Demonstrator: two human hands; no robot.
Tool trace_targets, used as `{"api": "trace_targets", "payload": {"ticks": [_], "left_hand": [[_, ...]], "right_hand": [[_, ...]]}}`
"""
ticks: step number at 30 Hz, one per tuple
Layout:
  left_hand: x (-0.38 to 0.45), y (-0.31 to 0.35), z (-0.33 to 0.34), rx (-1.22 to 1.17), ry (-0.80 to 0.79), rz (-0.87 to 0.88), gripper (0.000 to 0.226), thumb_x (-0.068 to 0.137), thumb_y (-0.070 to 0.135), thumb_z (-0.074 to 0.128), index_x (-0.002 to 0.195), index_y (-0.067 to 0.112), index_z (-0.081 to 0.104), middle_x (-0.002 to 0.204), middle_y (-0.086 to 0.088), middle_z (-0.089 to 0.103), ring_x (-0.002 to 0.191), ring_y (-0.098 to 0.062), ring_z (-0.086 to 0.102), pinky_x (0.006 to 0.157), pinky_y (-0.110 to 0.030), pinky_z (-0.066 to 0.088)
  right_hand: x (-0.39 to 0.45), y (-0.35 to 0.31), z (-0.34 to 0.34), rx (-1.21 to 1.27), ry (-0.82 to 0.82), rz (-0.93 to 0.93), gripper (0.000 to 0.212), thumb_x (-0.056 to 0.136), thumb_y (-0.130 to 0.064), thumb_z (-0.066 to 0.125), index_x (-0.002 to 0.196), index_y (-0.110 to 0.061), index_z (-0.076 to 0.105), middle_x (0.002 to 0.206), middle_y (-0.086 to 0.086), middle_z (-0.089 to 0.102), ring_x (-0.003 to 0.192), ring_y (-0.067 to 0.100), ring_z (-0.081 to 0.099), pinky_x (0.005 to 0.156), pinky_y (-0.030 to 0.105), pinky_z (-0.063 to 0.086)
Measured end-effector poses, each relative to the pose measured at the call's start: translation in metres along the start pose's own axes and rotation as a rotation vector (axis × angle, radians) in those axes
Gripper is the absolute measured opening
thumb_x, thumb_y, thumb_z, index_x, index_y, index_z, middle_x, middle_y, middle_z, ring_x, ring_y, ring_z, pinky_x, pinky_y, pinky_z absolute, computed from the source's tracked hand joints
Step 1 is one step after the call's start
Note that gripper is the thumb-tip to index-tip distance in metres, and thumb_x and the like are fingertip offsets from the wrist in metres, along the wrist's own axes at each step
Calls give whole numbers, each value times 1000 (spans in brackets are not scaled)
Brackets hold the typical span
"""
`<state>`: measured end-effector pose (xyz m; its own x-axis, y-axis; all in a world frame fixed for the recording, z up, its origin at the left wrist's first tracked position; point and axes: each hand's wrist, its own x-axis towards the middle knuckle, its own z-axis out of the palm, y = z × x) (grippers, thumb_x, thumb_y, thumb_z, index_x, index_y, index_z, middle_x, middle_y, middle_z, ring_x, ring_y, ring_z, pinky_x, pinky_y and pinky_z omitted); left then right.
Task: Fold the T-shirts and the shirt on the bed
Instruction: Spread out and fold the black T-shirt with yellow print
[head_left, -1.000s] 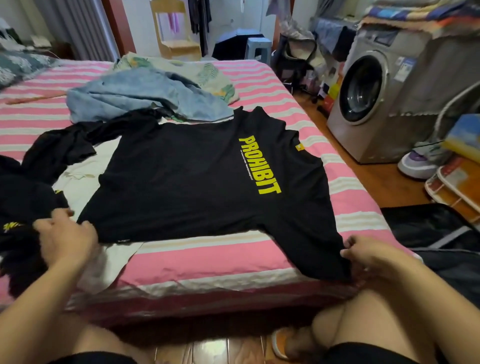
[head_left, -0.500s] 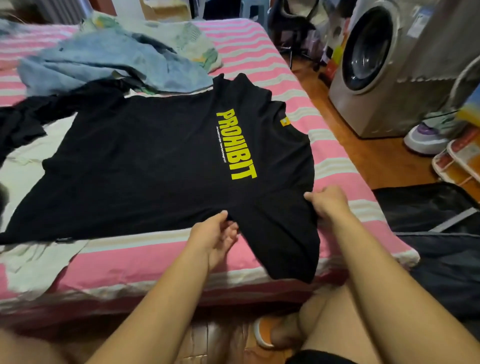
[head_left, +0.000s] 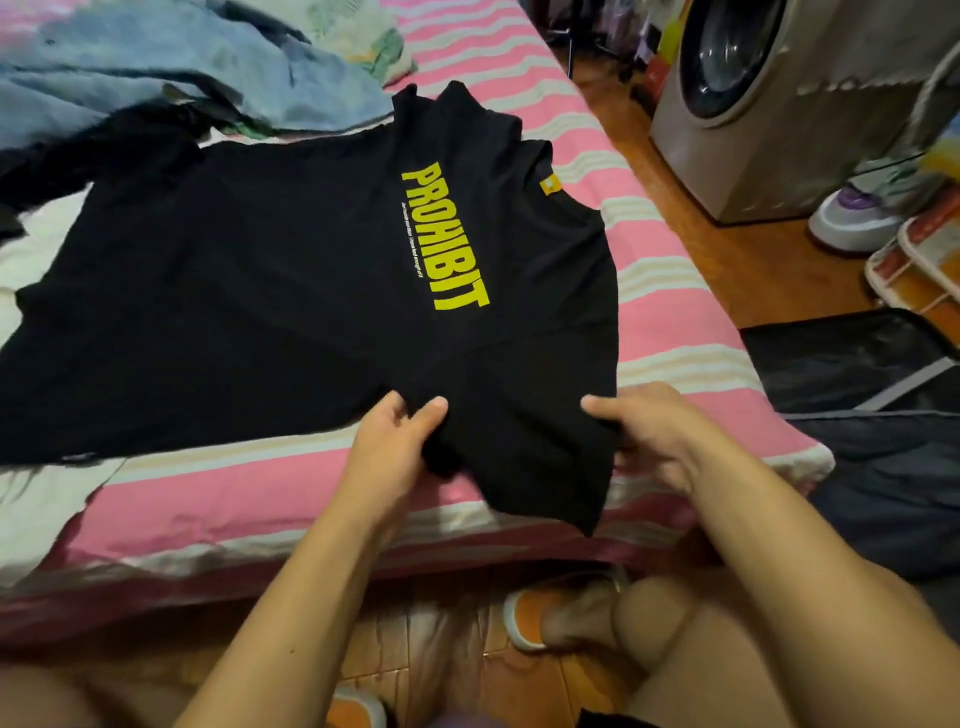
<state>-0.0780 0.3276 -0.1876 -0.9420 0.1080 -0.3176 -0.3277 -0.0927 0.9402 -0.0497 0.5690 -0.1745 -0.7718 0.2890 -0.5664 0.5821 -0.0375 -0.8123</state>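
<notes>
A black T-shirt (head_left: 270, 291) with yellow "PROHIBIT" lettering lies spread flat on the pink striped bed (head_left: 670, 291), its near sleeve hanging over the bed's front edge. My left hand (head_left: 400, 441) pinches the fabric where that sleeve meets the body. My right hand (head_left: 649, 431) grips the sleeve's right edge near the shoulder. A light blue shirt (head_left: 171, 67) lies crumpled at the back left, with a pale patterned garment (head_left: 363, 36) behind it. More black cloth (head_left: 67, 150) lies at the left.
A washing machine (head_left: 769, 98) stands right of the bed on the wooden floor. Shoes (head_left: 857, 213) and a rack sit beside it. A dark open suitcase (head_left: 872, 374) lies by the bed's right corner. My knees and orange slippers (head_left: 524, 618) are below the bed edge.
Both hands moved off the shirt's hem and sleeve end onto the near sleeve. My left hand came from the far left. The camera has tilted down and closer.
</notes>
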Motion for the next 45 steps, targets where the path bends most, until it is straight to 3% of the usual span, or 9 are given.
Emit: {"api": "trace_targets", "payload": {"ticks": [4, 7, 11, 19, 27, 32, 37, 41, 45], "left_hand": [[-4, 5, -4, 108, 89, 34, 23, 95, 25, 67, 103, 4, 62, 102, -17, 75, 100, -37, 72, 91, -55, 57], [-25, -7, 6, 144, 110, -82, 14, 100, 19, 64, 102, 5, 61, 97, -15, 74, 73, -22, 72, 56, -36, 59], [-56, -36, -4, 335, 33, -214, 25, 103, 27, 59, 91, 5, 57, 59, -9, 58, 48, -20, 58, 54, -34, 54], [-64, -28, -26, 424, -29, -196, 34, 102, 29, 59, 91, -3, 58, 57, -2, 55, 52, -16, 57, 66, -36, 49], [-79, -24, -37, 768, -406, -489, 17, 102, 20, 61, 92, 6, 60, 59, -8, 65, 60, -21, 68, 62, -29, 53], [-75, -23, -32, 873, -337, -416, 22, 102, 30, 60, 93, 12, 68, 59, -2, 68, 46, -7, 59, 47, -16, 43], [-80, -23, -42, 996, -369, -378, 45, 99, 57, 51, 93, 17, 72, 72, 0, 76, 69, -15, 71, 74, -32, 55], [-61, -6, -77, 933, 110, 34, 20, 100, 36, 60, 91, 20, 69, 79, -3, 71, 82, -26, 68, 69, -34, 50], [-22, -3, -145, 1373, 318, 294, 50, 96, 28, 63, 144, 17, 53, 142, -10, 53, 133, -31, 46, 111, -48, 41]], "right_hand": [[-5, -8, -15, -169, 343, -310, 31, 97, -26, 52, 77, -2, 52, 71, 12, 51, 68, 21, 47, 61, 35, 35], [-16, -1, -10, -419, 406, -335, 31, 101, -20, 44, 71, -13, 40, 69, 6, 36, 64, 19, 33, 54, 37, 23], [-33, 22, 6, -307, 184, -136, 39, 102, -32, 55, 67, -18, 44, 59, 3, 49, 55, 19, 51, 48, 24, 40], [-52, 24, -29, -360, 275, -117, 23, 103, -21, 57, 88, -3, 54, 68, 14, 52, 43, 21, 57, 61, 43, 52], [-80, 34, -44, -830, -245, 144, 20, 101, -13, 60, 82, -4, 61, 54, 6, 64, 44, 12, 53, 53, 25, 48], [-36, -7, -36, -789, 244, -96, 28, 93, -27, 61, 80, -4, 69, 79, 16, 70, 72, 30, 63, 66, 34, 52], [48, -49, -30, -696, 340, -128, 40, 90, -42, 62, 80, -3, 64, 89, 22, 71, 86, 41, 71, 85, 51, 59], [64, -44, -18, -723, 421, -145, 46, 90, -40, 71, 105, 3, 65, 109, 24, 68, 100, 42, 65, 79, 38, 50], [64, -29, -16, -775, 595, -182, 36, 100, -30, 60, 114, 3, 63, 119, 26, 64, 112, 46, 58, 80, 39, 40]]}}
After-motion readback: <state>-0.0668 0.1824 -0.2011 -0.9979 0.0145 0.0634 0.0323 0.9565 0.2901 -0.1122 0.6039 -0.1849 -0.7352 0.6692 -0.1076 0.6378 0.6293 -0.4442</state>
